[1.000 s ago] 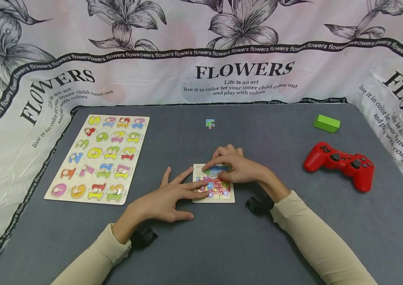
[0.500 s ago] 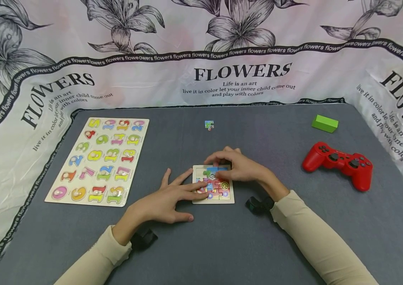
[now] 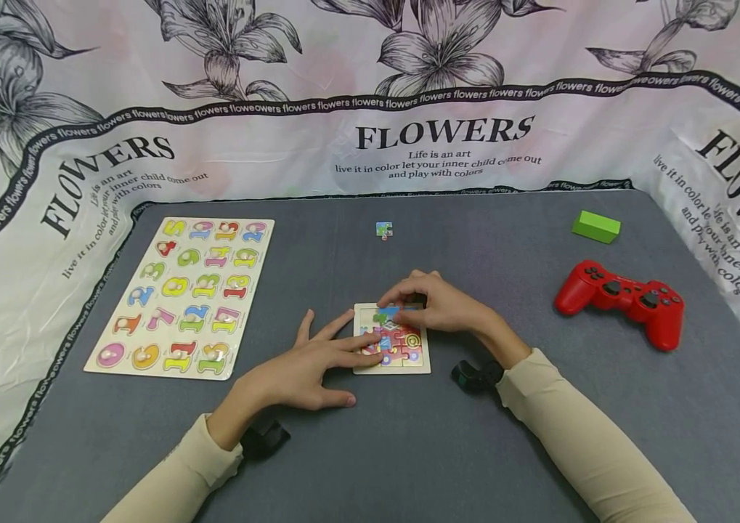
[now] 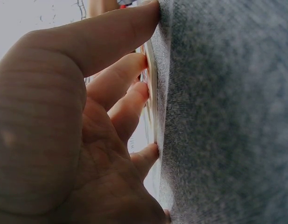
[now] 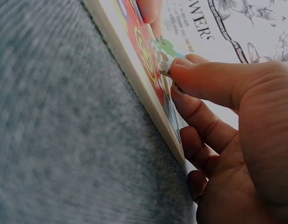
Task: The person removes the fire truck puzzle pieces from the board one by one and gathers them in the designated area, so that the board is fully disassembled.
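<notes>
A small jigsaw puzzle (image 3: 412, 354) in a pale wooden frame lies on the grey table. My left hand (image 3: 307, 367) spreads its fingers, two of them resting on the puzzle's left part, while the thumb (image 4: 120, 32) stays on the cloth beside it. Over the upper right of the puzzle, my right hand (image 3: 444, 309) pinches a jigsaw piece (image 5: 164, 64) between thumb and forefinger. That piece tilts up from the picture in the right wrist view; fingers hide much of it. The right hand's other fingers curl at the frame's far edge.
Beyond the puzzle lies another loose jigsaw piece (image 3: 384, 230). A number board (image 3: 167, 301) with several colourful digits is on the left. To the right are a red game controller (image 3: 621, 301) and a green block (image 3: 596, 226). A flower-printed cloth (image 3: 278, 160) hangs behind the table.
My right hand's forefinger has drawn back from the puzzle's upper left toward its far edge, baring more of the picture. My left hand keeps its place.
</notes>
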